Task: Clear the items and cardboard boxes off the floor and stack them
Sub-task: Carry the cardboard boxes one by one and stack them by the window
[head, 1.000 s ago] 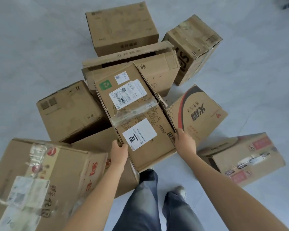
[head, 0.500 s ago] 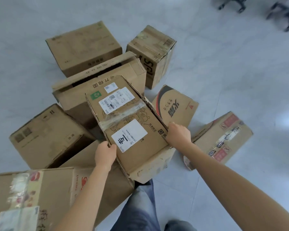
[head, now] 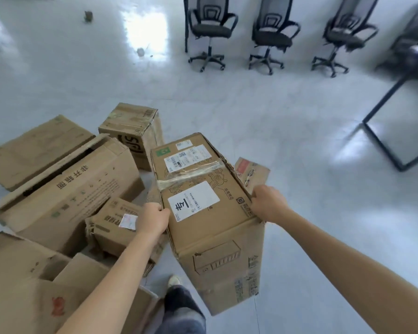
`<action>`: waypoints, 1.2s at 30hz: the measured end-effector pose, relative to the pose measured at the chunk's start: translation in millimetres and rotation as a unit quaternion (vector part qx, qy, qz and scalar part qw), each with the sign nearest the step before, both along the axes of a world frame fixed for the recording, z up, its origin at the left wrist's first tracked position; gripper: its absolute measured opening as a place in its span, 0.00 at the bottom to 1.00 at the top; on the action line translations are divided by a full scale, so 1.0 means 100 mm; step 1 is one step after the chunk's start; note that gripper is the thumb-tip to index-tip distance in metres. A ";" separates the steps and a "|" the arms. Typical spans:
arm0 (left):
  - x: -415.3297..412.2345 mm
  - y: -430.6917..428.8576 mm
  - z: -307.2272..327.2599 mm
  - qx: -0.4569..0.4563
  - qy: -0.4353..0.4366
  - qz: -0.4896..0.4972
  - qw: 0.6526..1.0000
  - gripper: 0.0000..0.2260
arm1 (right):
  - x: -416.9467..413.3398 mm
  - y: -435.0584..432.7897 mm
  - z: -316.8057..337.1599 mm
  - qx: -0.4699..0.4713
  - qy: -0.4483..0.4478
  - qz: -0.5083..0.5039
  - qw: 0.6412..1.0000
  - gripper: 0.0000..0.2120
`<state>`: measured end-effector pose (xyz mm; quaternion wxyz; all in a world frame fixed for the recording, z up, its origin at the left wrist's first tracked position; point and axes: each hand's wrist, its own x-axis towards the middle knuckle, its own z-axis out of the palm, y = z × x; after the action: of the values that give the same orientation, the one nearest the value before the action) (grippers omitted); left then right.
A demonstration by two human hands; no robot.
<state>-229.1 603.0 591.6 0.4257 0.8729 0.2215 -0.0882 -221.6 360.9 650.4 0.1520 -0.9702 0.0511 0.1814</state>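
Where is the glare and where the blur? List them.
Head view: glare whitens the glossy floor at top centre; the chairs and the table at upper right are smeared by blur; the box held between the left hand and right hand is sharper, its labels partly legible.

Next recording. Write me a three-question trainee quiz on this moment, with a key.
1. True or false: the left hand and the right hand grip opposite edges of the labelled box.
2. How many office chairs stand at the back? A) one B) three C) five
3. Fill in: the long box with the raised top flap lies to the labelled box's ____ side.
Key: 1 true; 2 B; 3 left.
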 end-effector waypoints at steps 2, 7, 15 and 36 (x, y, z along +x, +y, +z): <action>-0.12 -0.37 0.21 0.002 -0.027 -0.047 0.999 0.19 | -0.33 -0.40 0.16 0.003 -0.031 -0.037 0.999 0.06; -0.37 -1.48 0.46 -0.096 -0.018 -0.122 0.988 0.11 | -1.23 -1.43 0.37 -0.011 -0.060 -0.163 0.985 0.06; -1.11 -3.73 0.50 -0.171 0.124 -0.344 0.915 0.08 | -2.88 -2.89 0.52 -0.080 -0.047 -0.393 0.915 0.12; -3.24 -8.38 1.14 -0.175 0.268 -0.702 0.636 0.06 | -5.53 -5.88 1.56 -0.223 0.110 -0.699 0.671 0.11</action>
<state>-553.2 -234.7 705.5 0.3023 0.6128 -0.3733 -0.6274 -774.7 -227.5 806.2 0.0065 -0.6289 0.7695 0.1109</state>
